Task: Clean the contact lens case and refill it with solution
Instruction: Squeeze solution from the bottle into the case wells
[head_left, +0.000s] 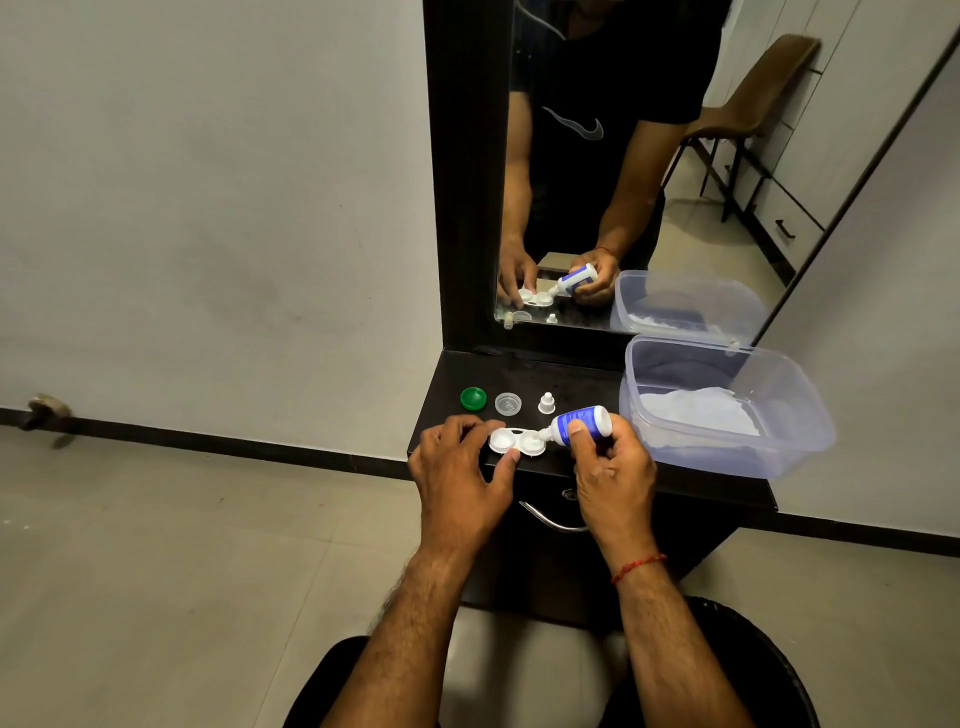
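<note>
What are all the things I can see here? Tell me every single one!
lens case: one, white, lids off, front of counter
solution bottle: one, white and blue, tipped, nozzle at the case's right well
green cap: one, green, behind case, leftmost
clear cap: one, see-through, right of green cap
white cap: one, white, pointed, right of clear cap
plastic box: one, clear, counter's right end
tissue or cloth: one, white, inside box
counter: one, black, below mirror
mirror: one, dark frame, on wall
drawer handle: one, silver, under counter
left hand: pinches case's left end
right hand: grips bottle
</note>
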